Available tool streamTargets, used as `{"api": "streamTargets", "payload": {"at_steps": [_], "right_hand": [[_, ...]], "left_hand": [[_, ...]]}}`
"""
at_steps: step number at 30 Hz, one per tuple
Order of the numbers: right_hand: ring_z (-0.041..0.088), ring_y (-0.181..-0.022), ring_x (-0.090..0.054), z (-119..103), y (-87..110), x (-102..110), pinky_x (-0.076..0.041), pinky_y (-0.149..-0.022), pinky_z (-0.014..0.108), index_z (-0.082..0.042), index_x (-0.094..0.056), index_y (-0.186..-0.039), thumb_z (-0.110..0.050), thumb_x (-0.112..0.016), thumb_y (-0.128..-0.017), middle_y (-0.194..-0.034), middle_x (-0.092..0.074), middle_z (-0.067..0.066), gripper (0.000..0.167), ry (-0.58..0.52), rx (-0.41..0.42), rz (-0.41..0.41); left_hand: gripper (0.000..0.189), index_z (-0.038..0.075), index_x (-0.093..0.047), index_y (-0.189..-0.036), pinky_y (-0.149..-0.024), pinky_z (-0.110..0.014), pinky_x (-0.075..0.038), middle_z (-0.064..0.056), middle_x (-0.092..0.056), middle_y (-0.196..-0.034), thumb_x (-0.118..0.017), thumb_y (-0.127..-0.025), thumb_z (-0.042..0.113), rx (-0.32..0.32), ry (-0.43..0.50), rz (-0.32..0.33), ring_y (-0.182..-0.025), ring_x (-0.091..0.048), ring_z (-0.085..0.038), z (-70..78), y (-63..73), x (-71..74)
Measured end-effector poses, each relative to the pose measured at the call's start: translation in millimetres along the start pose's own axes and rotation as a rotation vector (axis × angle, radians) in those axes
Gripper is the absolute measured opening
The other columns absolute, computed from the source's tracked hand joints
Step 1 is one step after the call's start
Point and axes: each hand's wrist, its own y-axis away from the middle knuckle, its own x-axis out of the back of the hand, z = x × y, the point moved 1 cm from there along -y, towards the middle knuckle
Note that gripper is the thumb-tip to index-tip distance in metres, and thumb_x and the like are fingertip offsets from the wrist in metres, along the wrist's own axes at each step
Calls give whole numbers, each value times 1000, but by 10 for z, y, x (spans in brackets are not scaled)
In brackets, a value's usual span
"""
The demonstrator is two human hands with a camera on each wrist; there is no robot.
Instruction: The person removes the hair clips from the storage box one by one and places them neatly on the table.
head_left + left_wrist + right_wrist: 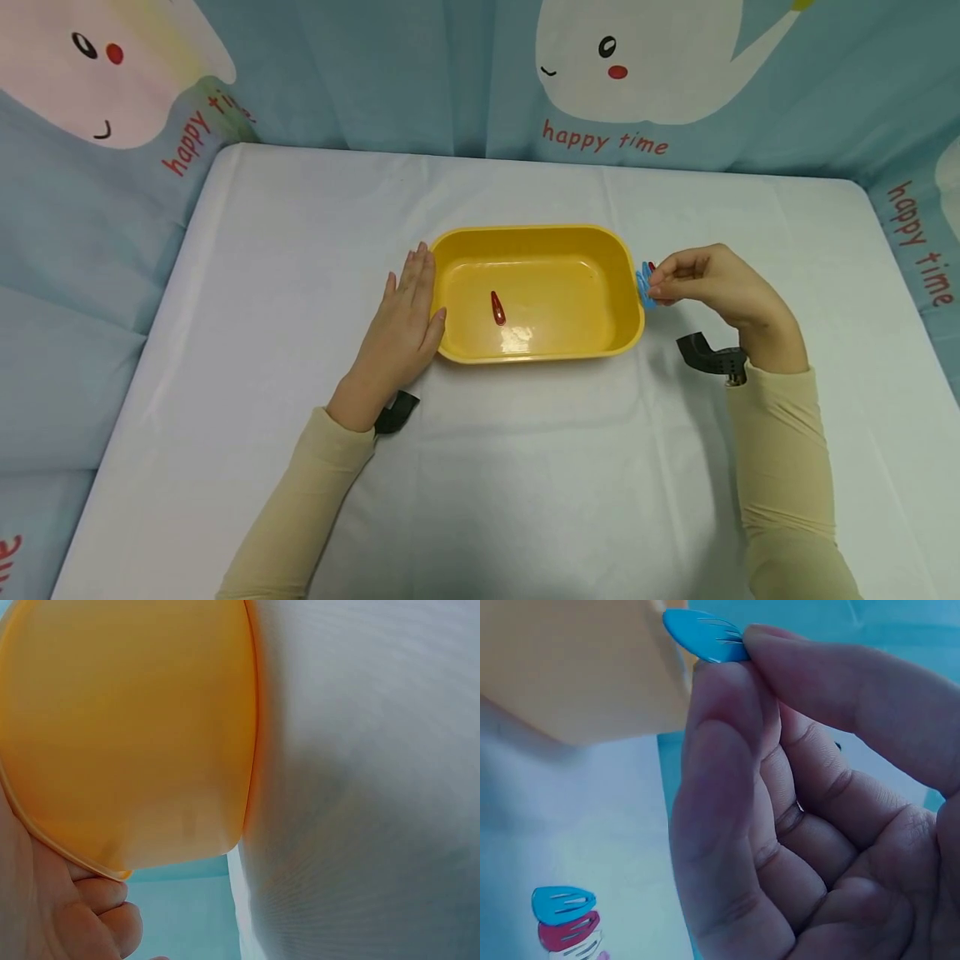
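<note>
A yellow plastic basin stands on the white table, with one red snap hair clip lying inside it, left of the middle. My left hand lies along the basin's left end, fingers straight and touching the rim; the left wrist view has the basin's outer wall filling much of it. Just outside the right end, my right hand pinches a blue snap hair clip between thumb and forefinger. Below it in the right wrist view, a second blue clip lies on the table beside a crimson clip and a white clip.
White cloth covers the table. Light-blue curtains printed with cartoon figures hang behind and at both sides. A black camera mount juts from the right wrist, and another black mount shows at the left wrist.
</note>
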Motion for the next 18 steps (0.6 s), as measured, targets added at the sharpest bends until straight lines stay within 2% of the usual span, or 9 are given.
{"api": "streamTargets", "payload": {"at_steps": [6, 18], "right_hand": [[18, -72, -62, 96, 5, 4, -54, -70, 28, 9, -65, -87, -1, -62, -88, -75, -68, 4, 11, -2, -2, -16], [18, -72, -61, 256, 52, 56, -53, -70, 27, 7, -66, -88, -2, -65, -87, -75, -67, 3, 10, -3, -34, 16]], "left_hand": [[63, -5, -8, -149, -112, -52, -9, -17, -5, -156, -35, -99, 22, 2, 2, -4, -143, -6, -28, -3, -1, -6], [63, -7, -9, -148, -111, -53, -9, -18, -6, -156, -35, -98, 21, -6, 5, 0, -143, -5, -27, 5, 3, -1]]}}
